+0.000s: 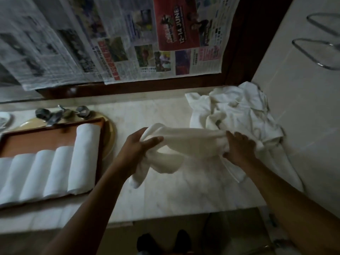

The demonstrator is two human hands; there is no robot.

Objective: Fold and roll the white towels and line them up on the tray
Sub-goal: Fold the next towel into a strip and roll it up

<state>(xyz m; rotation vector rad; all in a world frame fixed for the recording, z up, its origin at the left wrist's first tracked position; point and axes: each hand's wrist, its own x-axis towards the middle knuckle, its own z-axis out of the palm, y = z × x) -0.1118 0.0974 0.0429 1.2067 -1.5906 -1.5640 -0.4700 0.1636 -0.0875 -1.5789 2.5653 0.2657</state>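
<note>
One white towel [185, 139] hangs stretched left to right above the marble counter [165, 196]; our left hand [143, 146] and right hand [239, 148] each grip one end with curled fingers. The tray [100, 153] of rolled towels [62, 168] lies nearer the left hand.

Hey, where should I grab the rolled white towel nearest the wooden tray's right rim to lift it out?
Grip the rolled white towel at its far end, coming from above. That end sticks out past the neighbouring roll, with bare wooden tray to its left; nearer you, that roll and the rim probably leave no room for fingers.
</note>
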